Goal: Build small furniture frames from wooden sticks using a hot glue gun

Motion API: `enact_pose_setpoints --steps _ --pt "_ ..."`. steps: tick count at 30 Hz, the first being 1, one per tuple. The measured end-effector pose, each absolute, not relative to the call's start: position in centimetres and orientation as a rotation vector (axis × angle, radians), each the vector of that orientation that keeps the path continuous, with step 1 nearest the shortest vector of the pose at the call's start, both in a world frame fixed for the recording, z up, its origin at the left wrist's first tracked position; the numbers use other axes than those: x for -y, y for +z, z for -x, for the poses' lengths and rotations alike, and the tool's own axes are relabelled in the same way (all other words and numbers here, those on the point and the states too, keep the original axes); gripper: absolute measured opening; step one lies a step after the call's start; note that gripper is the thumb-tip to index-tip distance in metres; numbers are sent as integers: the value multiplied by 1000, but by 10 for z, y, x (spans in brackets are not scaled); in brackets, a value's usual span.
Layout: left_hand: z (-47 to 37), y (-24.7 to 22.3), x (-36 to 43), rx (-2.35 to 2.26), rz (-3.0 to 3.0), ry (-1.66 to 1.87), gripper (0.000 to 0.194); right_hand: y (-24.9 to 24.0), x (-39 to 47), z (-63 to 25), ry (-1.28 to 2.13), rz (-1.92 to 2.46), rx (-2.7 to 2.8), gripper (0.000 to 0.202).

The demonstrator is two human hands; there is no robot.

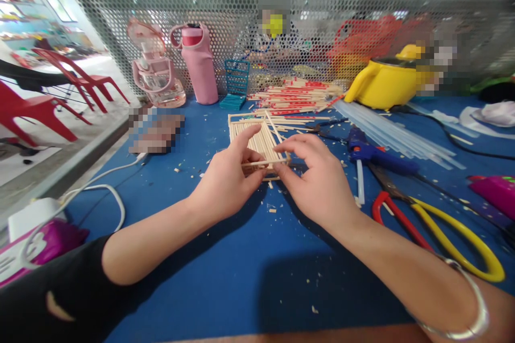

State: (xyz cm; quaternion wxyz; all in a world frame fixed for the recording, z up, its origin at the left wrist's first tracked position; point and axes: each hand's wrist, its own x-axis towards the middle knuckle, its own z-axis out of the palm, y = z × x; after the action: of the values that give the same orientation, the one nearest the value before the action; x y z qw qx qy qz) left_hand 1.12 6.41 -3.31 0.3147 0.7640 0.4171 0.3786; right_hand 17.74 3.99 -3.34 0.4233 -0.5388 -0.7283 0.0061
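Observation:
A small frame of wooden sticks [257, 138], floored with sticks laid side by side, rests in the middle of the blue table. My left hand [231, 171] grips its near left side, thumb along the front and index finger reaching over the top. At the near right corner, my right hand [317, 177] pinches the frame between thumb and fingers. A thin stick [257, 163] runs across the front edge between both hands. Part of the frame is hidden behind my fingers. Behind it lies a pile of red-tipped sticks [298, 96].
Right of my hands lie a blue glue gun [378, 158], red-and-yellow-handled scissors [442, 230] and clear glue sticks [402, 131]. A yellow pot [384, 86], pink bottle [201, 69], clear bottle [156, 80] and teal stand [235, 86] line the perforated panel. A white cable [116, 193] runs left.

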Motion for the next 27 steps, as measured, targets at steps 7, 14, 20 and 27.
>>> enact_pose_setpoints --steps 7,14,20,27 --pt "-8 -32 -63 -1102 -2085 962 70 10 -22 -205 134 1380 1600 37" --pt "-4 -31 -62 -1104 -2177 931 69 12 -5 -268 255 1512 1856 53" --pt "3 -36 -62 -1153 -2262 906 68 5 -22 -333 -235 2058 2028 53" --pt "8 -44 -64 -1338 -2298 896 67 -15 -51 -353 58 2127 1915 35"
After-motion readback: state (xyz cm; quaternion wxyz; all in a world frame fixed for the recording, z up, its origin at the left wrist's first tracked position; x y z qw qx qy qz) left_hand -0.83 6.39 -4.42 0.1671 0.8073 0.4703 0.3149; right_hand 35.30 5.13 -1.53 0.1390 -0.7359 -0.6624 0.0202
